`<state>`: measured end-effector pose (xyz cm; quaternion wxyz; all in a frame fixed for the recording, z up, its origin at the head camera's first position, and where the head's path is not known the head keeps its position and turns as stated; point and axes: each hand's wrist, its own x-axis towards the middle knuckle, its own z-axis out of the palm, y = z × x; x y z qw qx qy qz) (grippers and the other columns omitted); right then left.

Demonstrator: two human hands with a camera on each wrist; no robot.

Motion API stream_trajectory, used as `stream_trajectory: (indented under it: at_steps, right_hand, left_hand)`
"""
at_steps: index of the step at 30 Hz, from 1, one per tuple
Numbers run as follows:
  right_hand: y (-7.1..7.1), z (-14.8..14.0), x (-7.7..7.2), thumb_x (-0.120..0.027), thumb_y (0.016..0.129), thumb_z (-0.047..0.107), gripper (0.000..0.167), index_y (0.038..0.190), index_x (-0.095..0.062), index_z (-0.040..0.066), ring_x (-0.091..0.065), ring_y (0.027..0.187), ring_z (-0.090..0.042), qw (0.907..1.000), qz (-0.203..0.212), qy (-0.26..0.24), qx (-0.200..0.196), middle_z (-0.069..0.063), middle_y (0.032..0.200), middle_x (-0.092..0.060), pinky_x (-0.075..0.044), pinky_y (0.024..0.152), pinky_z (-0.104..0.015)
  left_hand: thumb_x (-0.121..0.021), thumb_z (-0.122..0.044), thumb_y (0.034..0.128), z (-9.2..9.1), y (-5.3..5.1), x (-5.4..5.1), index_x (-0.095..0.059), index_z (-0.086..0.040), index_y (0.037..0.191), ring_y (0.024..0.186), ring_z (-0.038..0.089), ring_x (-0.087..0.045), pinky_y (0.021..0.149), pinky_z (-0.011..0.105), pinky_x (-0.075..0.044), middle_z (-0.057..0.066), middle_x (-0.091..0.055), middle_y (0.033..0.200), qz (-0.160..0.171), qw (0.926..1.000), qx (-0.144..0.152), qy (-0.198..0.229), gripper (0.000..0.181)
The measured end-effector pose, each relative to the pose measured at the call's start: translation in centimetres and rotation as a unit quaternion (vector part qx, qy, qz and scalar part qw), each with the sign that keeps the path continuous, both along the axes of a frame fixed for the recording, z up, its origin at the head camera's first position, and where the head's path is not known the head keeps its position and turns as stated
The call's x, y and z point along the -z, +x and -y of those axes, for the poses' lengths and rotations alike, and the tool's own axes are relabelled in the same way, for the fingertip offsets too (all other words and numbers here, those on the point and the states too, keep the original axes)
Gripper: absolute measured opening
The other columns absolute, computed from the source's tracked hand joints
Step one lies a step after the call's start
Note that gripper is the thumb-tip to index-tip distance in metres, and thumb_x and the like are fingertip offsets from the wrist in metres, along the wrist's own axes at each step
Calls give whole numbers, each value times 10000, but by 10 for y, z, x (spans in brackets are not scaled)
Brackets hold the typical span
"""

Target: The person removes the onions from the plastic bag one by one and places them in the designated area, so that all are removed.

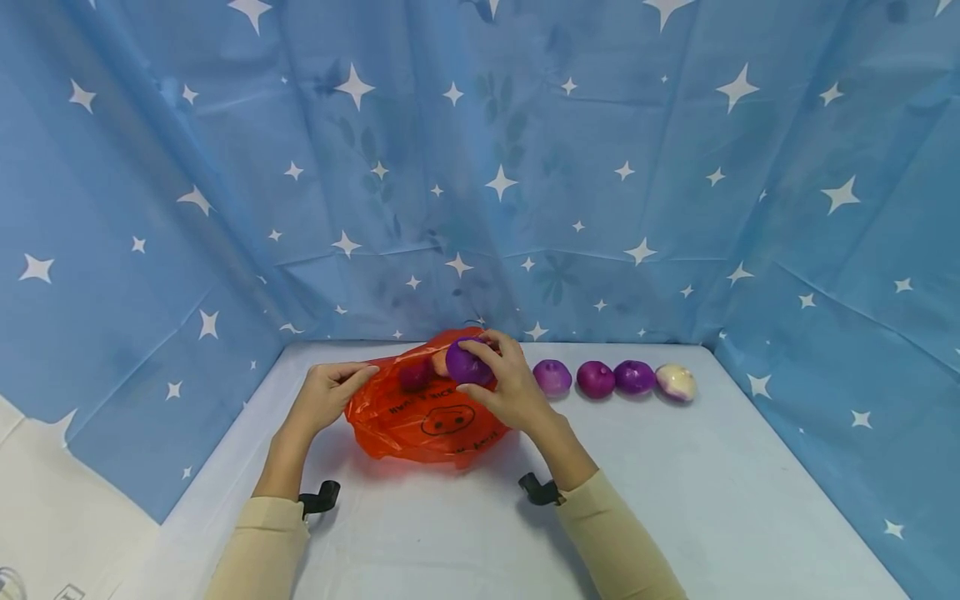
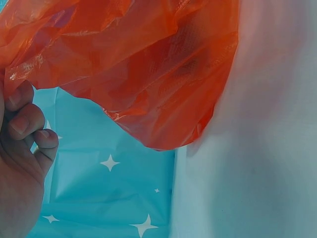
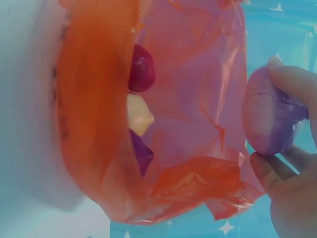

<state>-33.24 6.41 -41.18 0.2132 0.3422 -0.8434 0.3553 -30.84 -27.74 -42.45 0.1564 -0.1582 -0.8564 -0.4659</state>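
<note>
One thin, translucent red-orange plastic bag (image 1: 450, 425) with black printing, including a pig-snout outline, mouth open, at the far middle of a white-covered table (image 1: 675, 492). One left hand (image 1: 322, 398), thumb and fingers pinching the bag's edge. One right hand (image 1: 517, 387), fingers and thumb curled round a rounded, glossy purple onion-like piece (image 1: 467, 363), held at the rim of the bag's mouth. Inside the bag, three pieces in a row: one rounded magenta piece (image 3: 142, 68), one cream piece with a pointed tip (image 3: 139, 115), one dark purple pointed piece (image 3: 141, 152). Right of the bag, four rounded pieces lined up on the table: light purple (image 1: 552, 378), magenta-red (image 1: 596, 380), deep purple (image 1: 634, 377), and cream-white with purple tinting (image 1: 677, 382), at the right end. Behind, one blue curtain (image 1: 480, 125) with white stars.
</note>
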Motion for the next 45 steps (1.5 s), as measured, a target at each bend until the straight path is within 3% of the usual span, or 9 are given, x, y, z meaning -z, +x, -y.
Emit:
stream_trajectory:
  at_steps: [9,16,30,45]
  right_hand:
    - [-5,-16,-9,-860,878,256,623,1444,-601,234,-462,1310,-335,9978,-277,-566,213,-156,1453,-467,-502,1047,-547]
    - [-6,-31,-15,-850,889,256,610,1445,-601,235,-442,1352,-356,9961,-69,-764,428,-159,1466,-447,-521,1050,-552]
    - [-15,-55,-17,-844,893,265,619,1453,-592,185,-476,1330,-399,9943,-78,-834,666,-206,1469,-447,-542,1019,-570]
    - [-20,-87,-21,-848,889,214,622,1455,-592,185,-478,1352,-403,9892,300,-981,1051,-202,1472,-449,-502,1070,-589]
  left_hand:
    - [-686,-334,1021,-1,-1,0,-814,-122,1152,674,148,-667,606,263,-567,80,-793,911,-35,10000,28,15,280]
    - [-690,-350,1016,-1,0,0,-815,-132,1154,676,154,-646,602,258,-544,72,-796,926,8,10000,-26,-51,287]
    - [-686,-362,1018,-1,0,0,-813,-131,1160,690,162,-638,610,257,-536,67,-795,931,43,10000,-40,-69,300]
    - [-691,-359,1015,0,-2,1,-810,-125,1167,741,145,-697,671,256,-593,86,-802,977,71,10000,-17,0,304]
